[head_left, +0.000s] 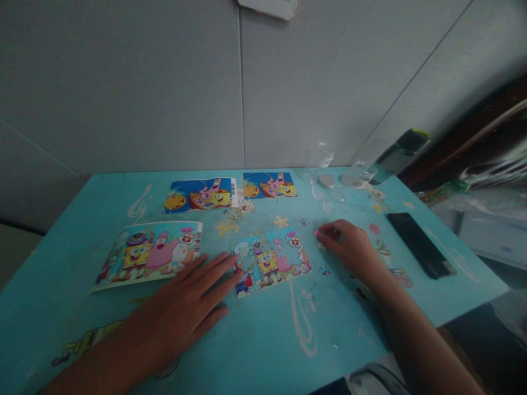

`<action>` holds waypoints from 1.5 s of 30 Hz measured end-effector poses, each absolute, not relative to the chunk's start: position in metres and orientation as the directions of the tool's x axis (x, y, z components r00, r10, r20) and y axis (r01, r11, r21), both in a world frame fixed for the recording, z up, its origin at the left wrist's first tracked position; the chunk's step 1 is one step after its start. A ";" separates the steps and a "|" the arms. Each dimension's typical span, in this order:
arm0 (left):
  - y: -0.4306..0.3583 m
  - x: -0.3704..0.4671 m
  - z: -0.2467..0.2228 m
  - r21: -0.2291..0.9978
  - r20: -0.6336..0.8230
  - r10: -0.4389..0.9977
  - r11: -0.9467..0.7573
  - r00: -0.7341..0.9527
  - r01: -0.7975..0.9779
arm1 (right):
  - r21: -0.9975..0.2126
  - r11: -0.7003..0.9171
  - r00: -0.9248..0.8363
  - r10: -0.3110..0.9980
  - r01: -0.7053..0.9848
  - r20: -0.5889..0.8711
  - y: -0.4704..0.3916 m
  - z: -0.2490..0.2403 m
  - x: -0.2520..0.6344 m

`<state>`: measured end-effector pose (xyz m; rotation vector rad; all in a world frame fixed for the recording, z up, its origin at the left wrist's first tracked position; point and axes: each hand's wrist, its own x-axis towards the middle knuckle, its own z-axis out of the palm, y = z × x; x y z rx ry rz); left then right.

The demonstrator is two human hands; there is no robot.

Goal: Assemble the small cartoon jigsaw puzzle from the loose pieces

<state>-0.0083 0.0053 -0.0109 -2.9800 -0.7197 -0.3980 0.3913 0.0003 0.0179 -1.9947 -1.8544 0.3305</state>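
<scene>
Head view, all places given from the puzzle [269,263].
- Table [255,345], blue: beneath the puzzle.
- Left hand [181,304]: grip spread, palm down, fingertips at the puzzle's left edge. Best kept light and flat there, to steady the edge without dragging it.
- Right hand [349,247]: just right of the puzzle; grip drawn together, thumb and forefinger seemingly pinching the small piece listed last.
- Picture sheet [150,255]: left of the puzzle, similar scene; worth checking for the piece's orientation.
- Puzzle: part-built, gaps apparent towards its upper right.
- Loose pieces [325,270]: right of the puzzle, near; best left unswept by the wrist.
- Small piece [315,233], pinkish: right of the puzzle, at the fingertips. Hold by opposite edges, print upward, and lower level; its shape cannot be told.
</scene>
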 end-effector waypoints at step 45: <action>0.002 -0.008 -0.017 0.074 0.195 0.502 -0.864 0.843 0.498 | -0.765 -0.022 -0.026 0.998 0.644 -0.050 -0.013 0.037 0.359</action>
